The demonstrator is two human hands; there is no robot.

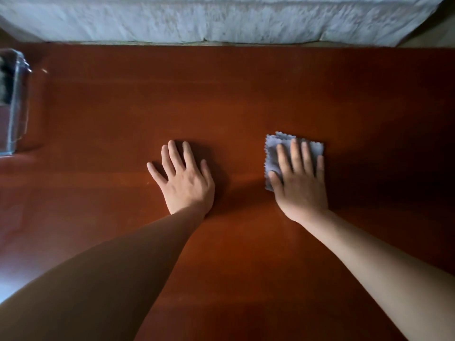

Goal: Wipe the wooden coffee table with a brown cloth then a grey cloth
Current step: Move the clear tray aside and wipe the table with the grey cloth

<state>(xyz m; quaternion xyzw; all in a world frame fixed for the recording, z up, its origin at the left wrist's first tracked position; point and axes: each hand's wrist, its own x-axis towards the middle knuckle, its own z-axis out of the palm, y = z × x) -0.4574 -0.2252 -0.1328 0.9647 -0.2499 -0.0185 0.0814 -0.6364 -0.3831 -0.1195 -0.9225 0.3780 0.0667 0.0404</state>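
Observation:
The reddish-brown wooden coffee table [221, 94] fills most of the view. A small grey cloth [274, 148] with zigzag edges lies flat on it, right of centre. My right hand [300, 183] presses down on the cloth with straight fingers, covering most of it. My left hand [184, 180] rests flat on the bare wood to the left of the cloth, fingers spread, holding nothing. No brown cloth is in view.
A clear plastic container [12, 102] stands on the table at the far left edge. A whitish fabric-covered piece of furniture [221, 18] runs along the table's far side.

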